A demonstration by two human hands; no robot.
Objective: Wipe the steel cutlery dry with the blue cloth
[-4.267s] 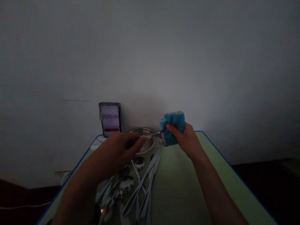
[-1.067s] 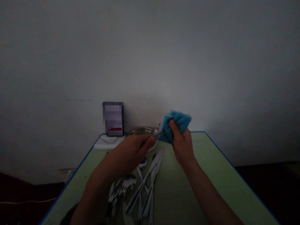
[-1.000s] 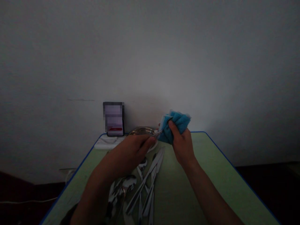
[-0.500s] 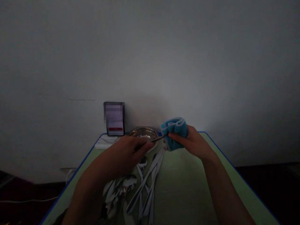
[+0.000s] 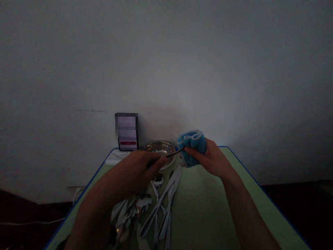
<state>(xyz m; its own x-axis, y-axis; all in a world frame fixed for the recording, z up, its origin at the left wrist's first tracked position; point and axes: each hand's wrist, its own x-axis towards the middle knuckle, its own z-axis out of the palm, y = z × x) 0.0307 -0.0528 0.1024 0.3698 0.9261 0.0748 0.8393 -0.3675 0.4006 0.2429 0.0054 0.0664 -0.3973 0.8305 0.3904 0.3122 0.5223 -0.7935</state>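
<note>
1. OK, far L: phone [image 5: 127, 132] propped up, well apart from both hands.
2. L hand [image 5: 142, 166] closed round the L part of a metal utensil [image 5: 174, 153]; spoon [image 5: 144, 201] & other cutlery lie lower down, under that arm in view.
3. Metal utensil spans the gap btwn the hands, long axis roughly L–R, R end tilted slightly up (type can't tell, b/c both ends are hidden).
4. Bowl [image 5: 160, 141] sits behind; shaft crosses its R side in view, contact unclear. Knives [image 5: 149, 224] lie nearer the wearer.
5. Blue cloth [image 5: 196, 139], bunched w/ pale edging, covers the utensil's R end.
6. R hand [image 5: 214, 158] grips blue cloth, thumb where shaft enters; it's nearest that end, L hand nearest the other.
</note>
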